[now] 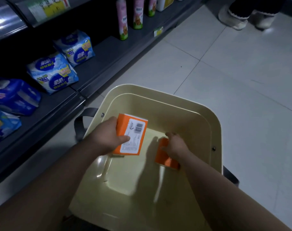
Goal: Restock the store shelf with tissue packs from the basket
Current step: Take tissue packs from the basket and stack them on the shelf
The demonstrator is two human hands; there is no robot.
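Left hand (107,136) grips a rectangular orange tissue pack (123,124) inside the cream plastic basket (210,124), long axis pointing away, white barcode label (135,135) up, print unreadable; right hand (175,145) clutches a second orange pack (164,158) lower down.

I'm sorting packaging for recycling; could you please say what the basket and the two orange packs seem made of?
The basket: probably moulded plastic, cream, glossy; its smooth rounded walls show reflections. The orange pack in the left hand and the second pack in the right hand: film or coated card, unclear; smooth printed faces.
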